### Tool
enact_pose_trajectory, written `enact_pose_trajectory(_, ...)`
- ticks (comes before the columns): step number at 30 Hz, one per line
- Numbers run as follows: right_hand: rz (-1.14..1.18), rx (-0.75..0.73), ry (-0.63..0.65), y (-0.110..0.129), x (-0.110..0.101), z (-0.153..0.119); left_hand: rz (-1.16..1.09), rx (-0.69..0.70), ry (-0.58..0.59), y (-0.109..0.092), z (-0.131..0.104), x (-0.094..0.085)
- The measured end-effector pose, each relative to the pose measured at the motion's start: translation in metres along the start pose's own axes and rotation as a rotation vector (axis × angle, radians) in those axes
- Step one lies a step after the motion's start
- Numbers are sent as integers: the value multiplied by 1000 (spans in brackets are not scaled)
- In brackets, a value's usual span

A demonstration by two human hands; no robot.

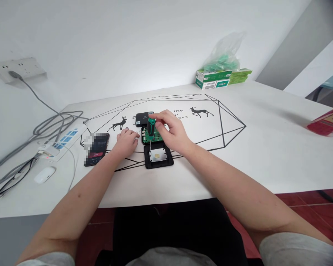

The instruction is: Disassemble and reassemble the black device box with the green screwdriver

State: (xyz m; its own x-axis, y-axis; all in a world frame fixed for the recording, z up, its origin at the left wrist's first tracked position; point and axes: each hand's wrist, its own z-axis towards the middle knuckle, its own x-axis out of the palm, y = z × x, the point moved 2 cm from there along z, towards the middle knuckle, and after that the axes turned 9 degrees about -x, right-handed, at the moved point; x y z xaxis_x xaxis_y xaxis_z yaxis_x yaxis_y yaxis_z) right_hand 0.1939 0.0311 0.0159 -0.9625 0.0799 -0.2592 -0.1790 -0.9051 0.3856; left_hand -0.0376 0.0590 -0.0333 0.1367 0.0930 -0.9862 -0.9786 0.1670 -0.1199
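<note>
My right hand point(172, 129) grips a green and black screwdriver point(151, 127), its handle upright and its shaft pointing down. The screwdriver's tip is at the upper left of a silver metal plate point(162, 156) with a pale square pad, which sits in a black casing part point(170, 162). Just behind lies a green circuit board point(147, 139) in a black frame, partly hidden by my right hand. A black cover point(141, 119) with small labels lies behind the board. My left hand point(127, 143) rests on the table left of the board, fingers loosely bent and apart.
On the left are a phone point(101, 147), a power strip point(69, 138) with grey cables, glasses point(15, 177) and a white mouse point(45, 175). Green-and-white boxes point(212, 79) with a plastic bag point(224, 51) stand at the back wall. A red package point(327, 122) is at the right edge.
</note>
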Motion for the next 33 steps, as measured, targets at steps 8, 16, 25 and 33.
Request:
enact_pose_trajectory(8, 69, 23, -39, -3, 3, 0, 30, -23, 13, -3, -1, -1)
enact_pose_trajectory(16, 183, 165, 1, 1, 6, -2, 25, -18, 9, -2, -1, -1)
enact_pose_trajectory(25, 84, 97, 3, 2, 4, 0, 37, -16, -16, -2, -1, -1)
enact_pose_trajectory(33, 31, -43, -3, 1, 1, 1, 68, -9, -21, -2, 0, -2)
